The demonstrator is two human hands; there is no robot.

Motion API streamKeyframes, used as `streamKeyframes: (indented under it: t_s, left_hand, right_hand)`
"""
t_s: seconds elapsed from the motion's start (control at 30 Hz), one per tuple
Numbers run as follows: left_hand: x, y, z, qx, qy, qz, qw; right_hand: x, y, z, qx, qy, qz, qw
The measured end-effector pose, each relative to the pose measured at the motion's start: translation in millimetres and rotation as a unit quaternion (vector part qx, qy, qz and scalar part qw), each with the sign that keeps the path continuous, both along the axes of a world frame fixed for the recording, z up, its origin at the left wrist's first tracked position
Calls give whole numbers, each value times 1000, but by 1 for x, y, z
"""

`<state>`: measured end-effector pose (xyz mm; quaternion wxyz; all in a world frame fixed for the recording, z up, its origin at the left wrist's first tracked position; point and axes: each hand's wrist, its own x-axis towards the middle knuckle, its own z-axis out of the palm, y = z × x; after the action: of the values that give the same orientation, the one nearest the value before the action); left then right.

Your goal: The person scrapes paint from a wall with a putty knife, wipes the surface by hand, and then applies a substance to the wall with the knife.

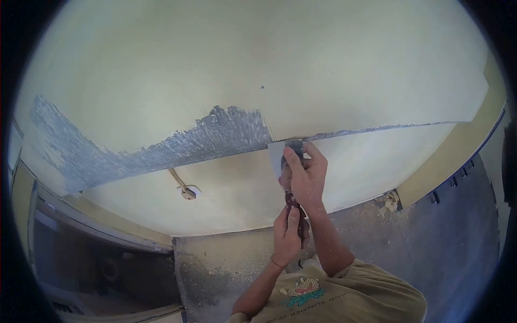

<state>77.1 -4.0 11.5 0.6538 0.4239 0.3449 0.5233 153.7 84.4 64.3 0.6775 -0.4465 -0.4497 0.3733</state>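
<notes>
A scraper (276,156) with a wide pale blade and a dark reddish handle is in both hands. My right hand (309,175) is closed around its upper part, with the thumb near the blade. Lower down, my left hand (288,234) grips the handle's end. The blade touches or nearly touches the lower edge of a pale wall coating (350,70); exact contact cannot be told. To the blade's left lies a rough grey-blue bared patch (210,137), and a thin bared strip (377,128) runs off to the right.
Below the coating's edge, a box with a cable (188,192) is fixed to the lower wall. Dust and flakes cover the floor (226,269). A dark doorway-like opening (102,258) is at lower left. Rubble (390,202) sits by the right corner.
</notes>
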Motion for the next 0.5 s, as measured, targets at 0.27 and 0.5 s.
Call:
streamKeyframes:
  t_s: [0.27,0.5]
  left_hand:
    - [-15,17,36,46,22,-20,998]
    - [-3,7,7,18,17,-22,999]
  right_hand:
    - [-19,7,45,93,70,-41,992]
    - [-5,-5,23,41,40,-32,998]
